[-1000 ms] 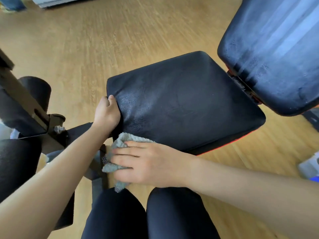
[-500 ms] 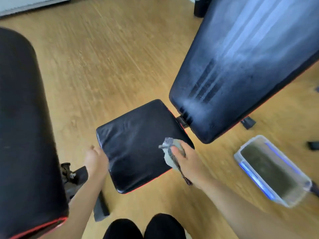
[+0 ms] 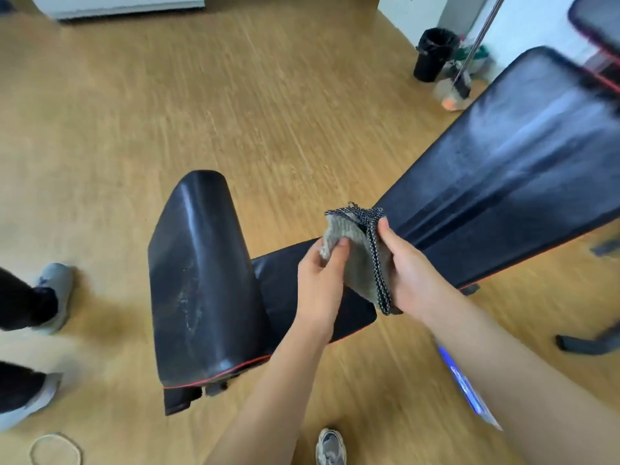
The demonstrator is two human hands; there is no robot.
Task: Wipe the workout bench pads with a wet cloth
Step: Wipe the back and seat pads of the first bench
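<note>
Grey cloth [image 3: 356, 260] pinched by left hand [image 3: 320, 280], gripped by right hand [image 3: 414, 276], above seat pad [image 3: 285, 290]

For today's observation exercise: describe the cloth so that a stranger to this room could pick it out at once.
Start at the long black backrest pad slanting across the right. At its lower end, above the small seat pad, the left hand and right hand hold a grey cloth. It is the only soft, folded thing, edged with black-and-white speckled trim.

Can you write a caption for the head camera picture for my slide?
Both hands, left hand and right hand, hold a grey cloth up above the black seat pad of a workout bench.
</note>
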